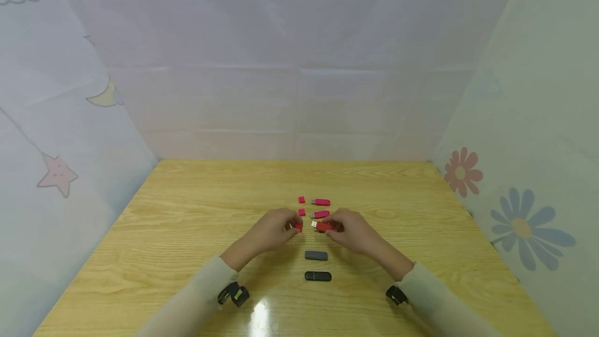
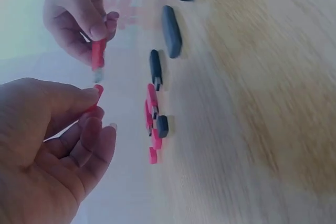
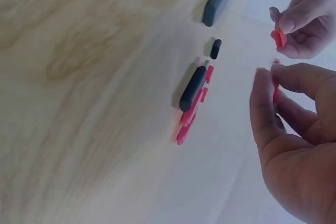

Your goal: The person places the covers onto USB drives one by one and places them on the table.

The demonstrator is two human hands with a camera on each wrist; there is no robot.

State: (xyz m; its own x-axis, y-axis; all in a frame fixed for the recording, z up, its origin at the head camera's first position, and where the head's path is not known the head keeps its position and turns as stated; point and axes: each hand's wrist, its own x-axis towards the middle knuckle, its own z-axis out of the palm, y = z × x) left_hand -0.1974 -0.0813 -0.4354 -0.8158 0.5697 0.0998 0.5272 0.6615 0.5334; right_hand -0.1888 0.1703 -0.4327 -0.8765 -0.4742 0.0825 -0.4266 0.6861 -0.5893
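Observation:
My left hand [image 1: 273, 229] pinches a small red cap [image 2: 99, 89] between thumb and fingers. In my right hand [image 1: 354, 230] a red USB flash drive [image 1: 323, 227] is held by its body, its metal plug pointing left toward the cap. A short gap separates plug and cap, both held above the table. Beyond the hands lie two pink USB flash drives [image 1: 321, 202] with bare plugs, a pink cap [image 1: 301, 200] to the left of each. A dark USB drive [image 2: 155, 67] with its plug bare and a dark cap [image 2: 163, 126] lie below the hands, mostly hidden in the head view.
Nearer the body, a grey capped stick [image 1: 316, 255] and a black capped stick [image 1: 317, 276] lie crosswise on the wooden table [image 1: 210, 191]. Pale sheets printed with flowers and a star [image 1: 57, 175] stand along the table's back and sides.

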